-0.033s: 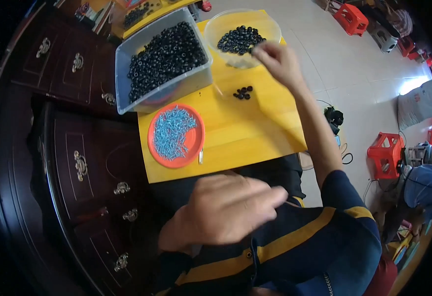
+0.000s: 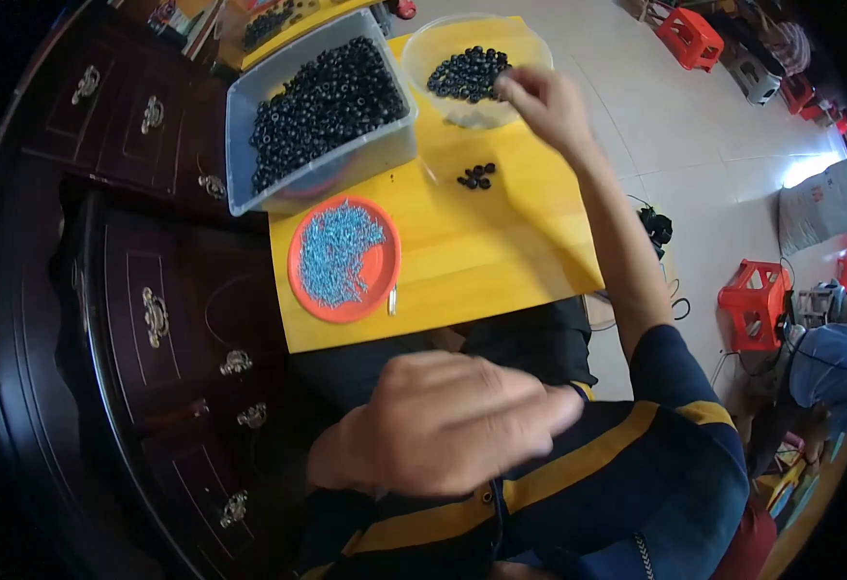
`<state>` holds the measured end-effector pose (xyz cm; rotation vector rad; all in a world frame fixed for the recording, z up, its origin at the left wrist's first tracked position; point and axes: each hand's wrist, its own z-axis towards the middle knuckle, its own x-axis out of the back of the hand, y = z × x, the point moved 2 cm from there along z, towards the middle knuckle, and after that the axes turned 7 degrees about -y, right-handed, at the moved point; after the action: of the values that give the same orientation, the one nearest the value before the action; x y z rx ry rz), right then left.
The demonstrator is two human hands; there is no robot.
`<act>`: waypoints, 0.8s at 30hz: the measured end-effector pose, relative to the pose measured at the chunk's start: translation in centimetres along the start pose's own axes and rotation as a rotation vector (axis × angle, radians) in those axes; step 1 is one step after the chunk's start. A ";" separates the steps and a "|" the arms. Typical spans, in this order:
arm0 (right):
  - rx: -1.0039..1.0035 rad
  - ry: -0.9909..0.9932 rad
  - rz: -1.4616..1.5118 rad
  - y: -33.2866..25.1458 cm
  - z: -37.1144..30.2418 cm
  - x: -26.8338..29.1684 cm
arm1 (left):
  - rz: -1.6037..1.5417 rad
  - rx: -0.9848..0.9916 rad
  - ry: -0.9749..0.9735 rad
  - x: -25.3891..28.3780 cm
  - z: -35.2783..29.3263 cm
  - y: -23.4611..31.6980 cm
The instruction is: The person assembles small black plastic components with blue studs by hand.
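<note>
My right hand (image 2: 551, 108) is over the near right rim of a round clear tub (image 2: 530, 48), its thumb and fingers closed together; whatever they hold is hidden. Inside the tub lies a heap of small black ring-like parts (image 2: 469, 73). My left hand (image 2: 452, 420), blurred, hovers in front of my chest with its back showing and fingers pressed together; I cannot make out what is in them. Several loose black parts (image 2: 477, 176) lie on the yellow table (image 2: 501, 246). Small blue metallic pieces (image 2: 334, 253) fill most of a red round dish (image 2: 378, 275) at the table's near left.
A large clear bin (image 2: 322, 174) of black parts (image 2: 327, 111) stands at the table's far left. A small whitish strip (image 2: 392, 302) lies beside the dish. Dark drawers (image 2: 143, 280) flank the left. Red stools (image 2: 757, 304) and a person (image 2: 829, 372) are on the right.
My left hand has shifted slightly right and down, still in front of my chest. My right hand stays by the tub's rim with little movement.
</note>
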<state>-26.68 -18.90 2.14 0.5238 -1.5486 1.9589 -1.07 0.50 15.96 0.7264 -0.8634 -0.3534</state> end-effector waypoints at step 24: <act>0.331 0.119 -0.206 1.3 -9.5 -9.8 | -0.008 0.249 -0.031 2.3 -5.7 8.5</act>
<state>-19.68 -11.86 -7.38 0.6599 -1.0577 2.0521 4.79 7.70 20.76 0.9565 -0.9444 -0.2670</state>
